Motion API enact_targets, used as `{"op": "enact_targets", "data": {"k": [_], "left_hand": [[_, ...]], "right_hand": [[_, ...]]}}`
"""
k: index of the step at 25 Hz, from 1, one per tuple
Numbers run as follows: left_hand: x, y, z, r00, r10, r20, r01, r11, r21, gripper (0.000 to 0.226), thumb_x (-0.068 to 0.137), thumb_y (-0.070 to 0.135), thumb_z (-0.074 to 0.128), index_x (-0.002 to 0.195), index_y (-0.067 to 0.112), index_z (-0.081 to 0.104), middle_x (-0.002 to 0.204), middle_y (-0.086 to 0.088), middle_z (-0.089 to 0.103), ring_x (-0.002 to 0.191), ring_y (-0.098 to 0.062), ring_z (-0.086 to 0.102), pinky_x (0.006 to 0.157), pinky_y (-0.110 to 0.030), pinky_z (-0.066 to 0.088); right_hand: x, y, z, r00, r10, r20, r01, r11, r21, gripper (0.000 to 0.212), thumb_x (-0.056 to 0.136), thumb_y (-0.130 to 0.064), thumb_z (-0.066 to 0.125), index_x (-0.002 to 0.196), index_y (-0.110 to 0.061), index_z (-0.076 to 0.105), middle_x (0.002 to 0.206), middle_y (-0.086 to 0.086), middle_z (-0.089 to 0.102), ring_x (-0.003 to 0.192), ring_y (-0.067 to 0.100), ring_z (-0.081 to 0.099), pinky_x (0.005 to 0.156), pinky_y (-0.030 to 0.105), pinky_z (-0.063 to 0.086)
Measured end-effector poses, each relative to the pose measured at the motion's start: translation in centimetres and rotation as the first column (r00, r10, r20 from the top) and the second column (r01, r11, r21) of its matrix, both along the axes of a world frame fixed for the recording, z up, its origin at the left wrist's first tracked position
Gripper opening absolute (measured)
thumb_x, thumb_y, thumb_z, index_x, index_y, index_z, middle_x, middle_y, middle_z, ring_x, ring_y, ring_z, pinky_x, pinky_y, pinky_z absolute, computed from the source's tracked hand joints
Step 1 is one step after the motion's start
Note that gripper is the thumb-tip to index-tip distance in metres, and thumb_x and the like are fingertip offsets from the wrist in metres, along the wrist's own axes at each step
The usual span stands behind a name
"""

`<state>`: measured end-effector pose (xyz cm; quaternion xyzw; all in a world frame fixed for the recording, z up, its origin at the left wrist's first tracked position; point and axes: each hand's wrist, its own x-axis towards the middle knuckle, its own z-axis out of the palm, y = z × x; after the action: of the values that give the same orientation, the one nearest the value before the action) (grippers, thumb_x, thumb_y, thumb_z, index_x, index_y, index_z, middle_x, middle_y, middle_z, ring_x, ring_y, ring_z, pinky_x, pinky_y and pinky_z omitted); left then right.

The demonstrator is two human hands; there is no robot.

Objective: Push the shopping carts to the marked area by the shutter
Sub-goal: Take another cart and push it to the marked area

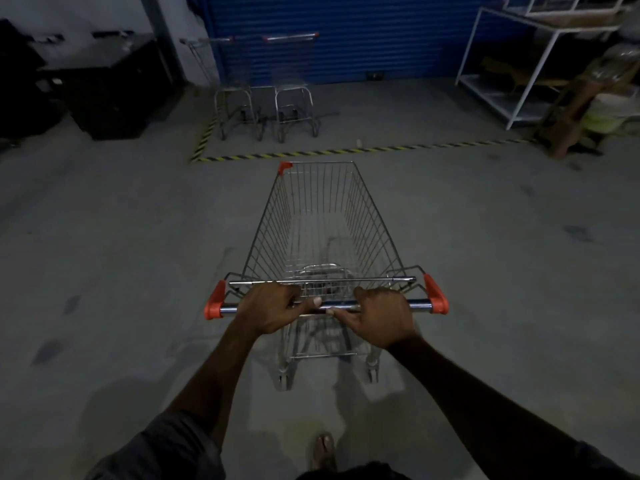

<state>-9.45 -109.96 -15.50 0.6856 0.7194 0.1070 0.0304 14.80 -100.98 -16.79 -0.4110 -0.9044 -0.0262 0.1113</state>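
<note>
Off to the left a stack of dark crates [104, 95] sits against the wall, well clear of the route. Just right of them, inside the corner of the yellow-and-black floor tape [311, 152], the parked carts [266, 88] stand side by side with their noses to the blue shutter [346, 36]; there look to be two or three, though the dim light makes the count uncertain.

In the middle of the floor the person is pushing an empty shopping cart [322, 220]. Its front rim is just short of the tape line and it points slightly right of the parked carts. The left hand [273, 308] is wrapped round the chrome handle bar [419, 303] left of centre, fingers over the top and thumb tucked beneath. The right hand [381, 315] is clamped on the bar in the same way, just beside it. Both arms are nearly straight, and one foot [323, 448] shows below.

To the right stands a white metal rack [519, 64] with a wooden stool [575, 109] beside it, both at the edge of the marked area.

I'd say this is the delivery leg for this cart, nearly done. The next move calls for rolling it over the tape and easing it leftward, so it draws up beside the parked carts without clipping them.
</note>
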Motion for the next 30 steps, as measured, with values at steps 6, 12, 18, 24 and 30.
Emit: {"op": "enact_targets", "data": {"k": [6,12,18,24,30], "left_hand": [[-6.3,8.6,-0.8,0.996,-0.078,0.031,0.075,0.993,0.095,0.066,0.093,0.083,0.03,0.101,0.028,0.066,0.104,0.006,0.064,0.098,-0.015,0.059,0.084,-0.036,0.048],[-10.7,17.2,-1.9,0.998,-0.051,-0.029,0.054,0.994,0.096,0.057,0.097,0.074,0.038,0.09,0.027,0.07,0.106,0.008,0.066,0.1,-0.015,0.063,0.081,-0.031,0.049],[-11.9,27.1,-2.0,0.997,-0.06,0.044,0.056,0.995,0.077,0.054,0.095,0.075,0.037,0.12,0.034,0.061,0.124,0.003,0.07,0.113,-0.02,0.065,0.091,-0.034,0.052],[-13.3,37.5,-1.7,0.999,-0.02,0.041,0.016,0.994,0.106,0.049,0.095,0.075,0.04,0.128,0.041,0.051,0.116,0.0,0.072,0.106,-0.022,0.068,0.084,-0.034,0.051],[-14.8,47.8,-0.8,0.999,0.04,0.03,-0.043,0.993,0.107,0.053,0.095,0.075,0.041,0.136,0.041,0.043,0.119,0.004,0.072,0.105,-0.022,0.07,0.083,-0.035,0.053]], "right_hand": [[-5.7,5.9,0.5,0.995,-0.098,-0.012,0.095,0.986,-0.136,0.088,0.085,-0.092,0.025,0.124,-0.026,0.067,0.151,0.004,0.049,0.139,0.023,0.04,0.105,0.043,0.045],[-9.2,14.0,3.7,0.993,-0.045,0.111,0.092,0.881,-0.463,0.09,0.082,-0.095,0.028,0.142,-0.034,0.055,0.168,-0.001,0.023,0.153,0.023,0.021,0.12,0.05,0.025],[-10.8,26.0,3.3,0.975,0.04,0.218,0.083,0.847,-0.525,0.101,0.069,-0.097,0.047,0.146,-0.033,0.051,0.17,0.0,0.015,0.154,0.028,0.017,0.121,0.057,0.021],[-12.9,37.2,0.8,0.993,-0.053,0.106,0.076,0.97,-0.229,0.055,0.081,-0.055,0.062,0.123,-0.02,0.065,0.147,0.001,0.052,0.132,0.023,0.05,0.097,0.044,0.051],[-15.0,47.6,0.1,0.992,-0.052,0.119,0.064,0.993,-0.103,0.023,0.082,-0.038,0.064,0.092,-0.021,0.074,0.137,0.004,0.064,0.074,0.021,0.072,0.068,0.031,0.056]]}}
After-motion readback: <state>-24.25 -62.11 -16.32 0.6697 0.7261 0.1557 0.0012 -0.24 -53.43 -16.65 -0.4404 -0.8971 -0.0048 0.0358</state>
